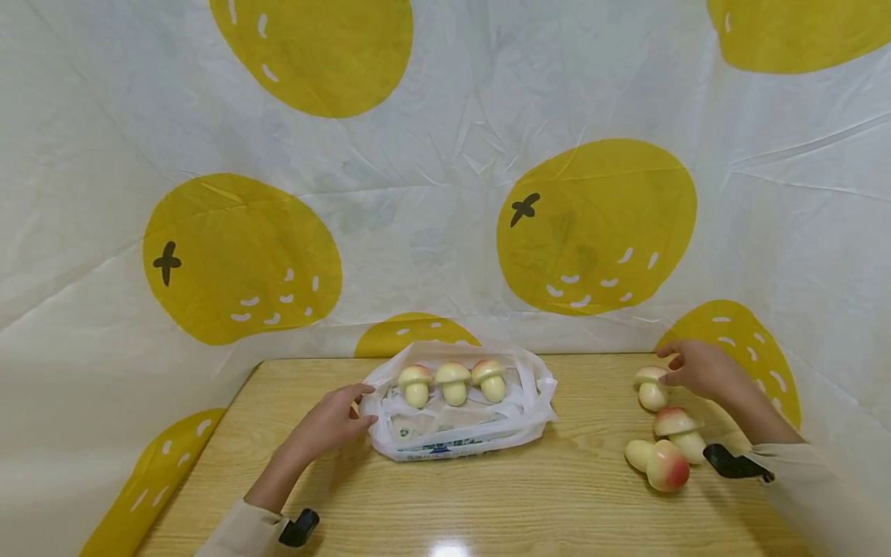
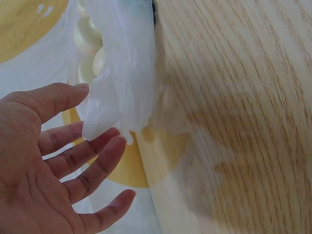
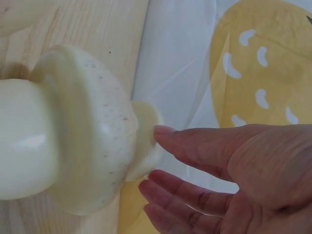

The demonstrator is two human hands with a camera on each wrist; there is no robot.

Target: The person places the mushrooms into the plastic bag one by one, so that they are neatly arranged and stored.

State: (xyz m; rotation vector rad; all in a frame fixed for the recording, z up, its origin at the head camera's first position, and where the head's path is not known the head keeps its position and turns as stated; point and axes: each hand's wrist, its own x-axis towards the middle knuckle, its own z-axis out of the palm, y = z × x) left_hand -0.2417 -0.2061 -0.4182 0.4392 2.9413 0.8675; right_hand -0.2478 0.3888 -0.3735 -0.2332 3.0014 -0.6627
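Observation:
A white plastic bag (image 1: 455,449) lies spread with its mouth wide, and three toy mushrooms (image 1: 455,383) sit in a row in it. At the bag's left edge is my left hand (image 1: 336,422); its fingers are parted and loosely bent, close to the plastic (image 2: 122,73). My right hand (image 1: 701,370) is beside the farthest of three mushrooms on the right, a pale one (image 1: 653,391). In the right wrist view the thumb tip (image 3: 165,130) is at a pale mushroom part (image 3: 146,141), partly hidden behind a larger mushroom (image 3: 92,126); contact is unclear.
Nearer on the right, a red-capped mushroom (image 1: 678,433) and another lying on its side (image 1: 661,464) are close together on the wooden table (image 1: 543,503). A white cloth with yellow fruit prints (image 1: 418,232) hangs behind the table's far edge.

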